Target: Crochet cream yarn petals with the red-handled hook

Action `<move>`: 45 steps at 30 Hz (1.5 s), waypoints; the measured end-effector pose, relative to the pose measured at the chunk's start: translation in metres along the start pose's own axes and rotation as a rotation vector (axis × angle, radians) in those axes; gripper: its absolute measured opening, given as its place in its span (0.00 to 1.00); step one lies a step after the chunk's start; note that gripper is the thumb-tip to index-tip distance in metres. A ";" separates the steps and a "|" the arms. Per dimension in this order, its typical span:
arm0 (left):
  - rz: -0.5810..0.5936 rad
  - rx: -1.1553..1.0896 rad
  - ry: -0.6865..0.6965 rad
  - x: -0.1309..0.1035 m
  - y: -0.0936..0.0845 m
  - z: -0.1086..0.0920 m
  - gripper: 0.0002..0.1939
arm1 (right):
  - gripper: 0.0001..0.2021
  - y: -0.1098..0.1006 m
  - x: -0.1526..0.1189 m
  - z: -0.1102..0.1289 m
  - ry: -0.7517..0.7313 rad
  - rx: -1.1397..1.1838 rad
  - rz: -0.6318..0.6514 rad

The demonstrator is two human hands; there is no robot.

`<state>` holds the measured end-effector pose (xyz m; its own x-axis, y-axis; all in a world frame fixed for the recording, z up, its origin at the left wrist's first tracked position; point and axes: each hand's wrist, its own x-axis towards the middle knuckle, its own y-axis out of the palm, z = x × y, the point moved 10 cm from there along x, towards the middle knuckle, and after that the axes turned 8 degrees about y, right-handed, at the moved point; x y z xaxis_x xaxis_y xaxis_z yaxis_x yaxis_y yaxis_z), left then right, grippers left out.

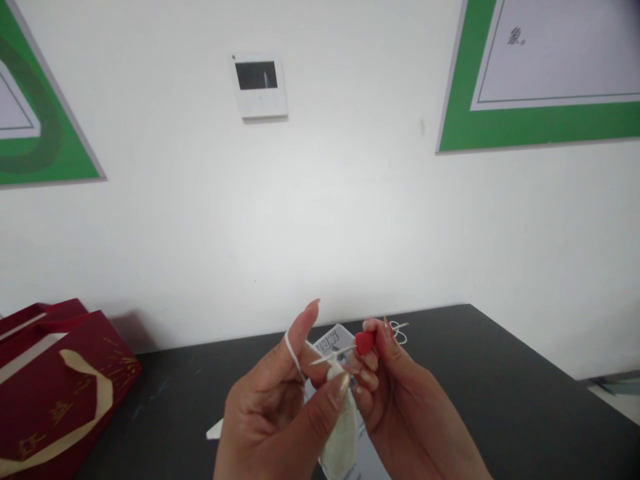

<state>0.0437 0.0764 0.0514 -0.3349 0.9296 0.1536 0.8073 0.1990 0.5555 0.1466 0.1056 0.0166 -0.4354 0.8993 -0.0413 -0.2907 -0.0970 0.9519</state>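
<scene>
My left hand (pixel 285 393) pinches a piece of off-white crochet work (pixel 343 440) between thumb and fingers. White yarn (pixel 295 357) loops over its raised index finger. My right hand (pixel 395 380) is closed around a crochet hook with a red grip (pixel 365 343). The hook's thin pale shaft points left, crossing the top edge of the work close to my left thumb. Both hands are close together above the table. The lower end of the work runs down out of the picture.
Beneath my hands lies a white printed sheet or box (pixel 336 335) on the dark table (pixel 480 373). More white yarn (pixel 399 332) curls behind my right hand. Dark red gift bags (pixel 95 373) stand at the left. The white wall (pixel 350 213) rises behind the table.
</scene>
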 end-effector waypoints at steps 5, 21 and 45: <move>0.035 -0.042 -0.061 -0.001 0.002 0.004 0.27 | 0.08 0.001 -0.005 -0.001 0.008 0.010 0.033; 0.009 -0.032 -0.039 -0.002 0.002 0.001 0.28 | 0.09 0.007 -0.004 0.008 -0.085 -0.114 -0.008; 0.063 -0.061 -0.085 -0.002 0.005 0.006 0.26 | 0.03 0.012 -0.011 0.013 -0.135 -0.220 0.041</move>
<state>0.0516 0.0775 0.0490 -0.2400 0.9632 0.1209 0.7935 0.1229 0.5961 0.1589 0.1000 0.0325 -0.3374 0.9400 0.0507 -0.4602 -0.2116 0.8622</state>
